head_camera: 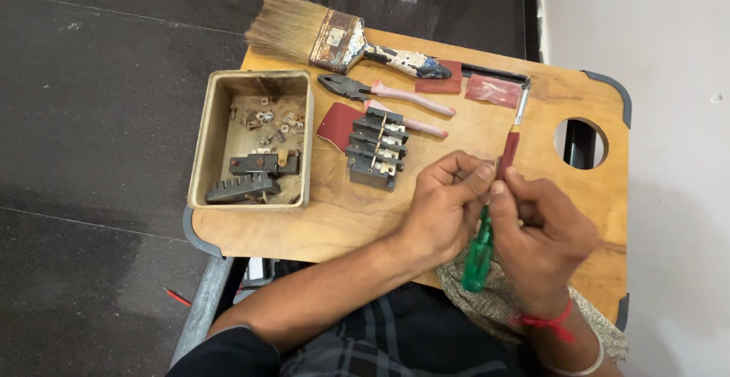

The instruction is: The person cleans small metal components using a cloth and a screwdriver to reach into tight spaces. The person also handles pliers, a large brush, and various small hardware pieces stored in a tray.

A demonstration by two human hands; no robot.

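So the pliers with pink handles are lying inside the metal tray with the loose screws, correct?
Not quite. The head view shows the pliers lying on the wooden board, right of the metal tray, below the paintbrush. The tray does hold the loose screws.

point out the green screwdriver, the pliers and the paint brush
green screwdriver (478, 259), head view, on the translucent green handle below the hands
pliers (411, 97), head view, on the upper pink handle
paint brush (336, 40), head view, on the worn metal band between bristles and handle

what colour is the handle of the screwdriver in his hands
Translucent green, seen in the head view: the screwdriver handle sticks out below both hands.
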